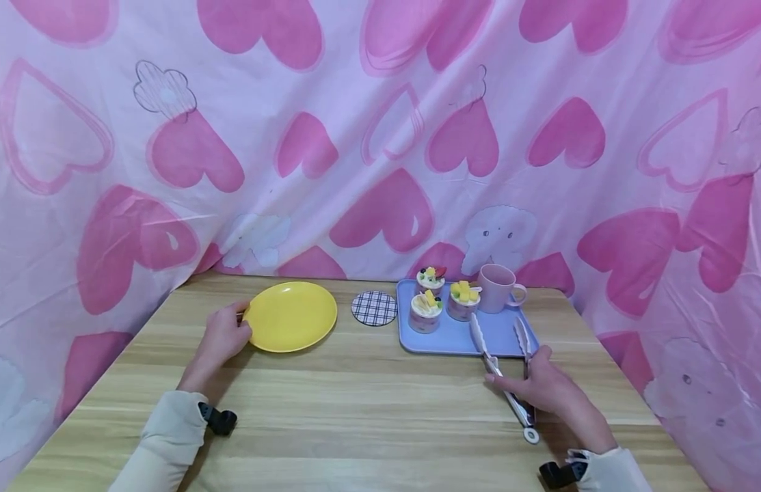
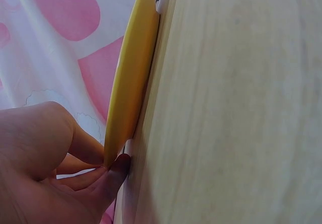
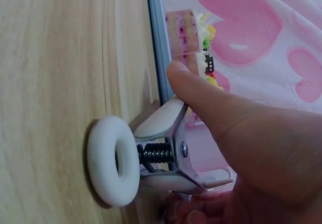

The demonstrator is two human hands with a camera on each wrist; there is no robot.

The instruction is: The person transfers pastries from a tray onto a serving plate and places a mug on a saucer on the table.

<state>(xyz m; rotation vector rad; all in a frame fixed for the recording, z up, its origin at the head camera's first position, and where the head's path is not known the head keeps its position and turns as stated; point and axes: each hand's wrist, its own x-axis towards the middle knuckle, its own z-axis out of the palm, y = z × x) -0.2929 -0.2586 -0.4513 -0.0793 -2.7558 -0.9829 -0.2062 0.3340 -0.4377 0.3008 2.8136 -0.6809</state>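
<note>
My left hand (image 1: 223,335) pinches the left rim of a round yellow plate (image 1: 290,318); in the left wrist view, fingers lie on both sides of the rim. My right hand (image 1: 549,383) holds metal tongs (image 1: 509,398) between thumb and fingers, arms spread apart and tips over the front right of a blue tray (image 1: 442,345). Nothing is between the tong tips. A white ring (image 3: 113,161) and a spring show at the tongs' near end. On the tray stand three dessert cups (image 1: 425,314) topped with cream and fruit, and a pink mug (image 1: 496,290).
A round checked coaster (image 1: 374,309) lies between plate and tray. The wooden table (image 1: 355,424) ends at the back against a pink-and-white heart-patterned cloth (image 1: 380,137), which also hangs on both sides. The mug's handle points right.
</note>
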